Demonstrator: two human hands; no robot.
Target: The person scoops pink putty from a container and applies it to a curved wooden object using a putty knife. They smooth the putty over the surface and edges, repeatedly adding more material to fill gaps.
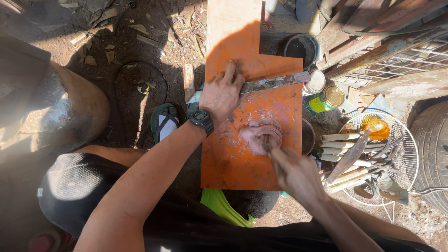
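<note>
An orange board (233, 42) lies on the dirt ground in front of me. My left hand (221, 92), with a black wristwatch (201, 120) on its wrist, presses flat on a long smeared metal strip (273, 82) lying across the board. My right hand (294, 172) grips a thin tool whose tip sits in a pinkish lump of putty (259, 136) on the board. Pale smears of the same stuff cover the board around the lump.
A yellow-green tin (325, 100), a second open tin (316, 80) and a dark pot (300, 48) stand right of the board. A white wire fan guard (406, 144) holds pale sticks, tools and an orange thing. A sandal (164, 122) lies left; a green one (223, 206) near me.
</note>
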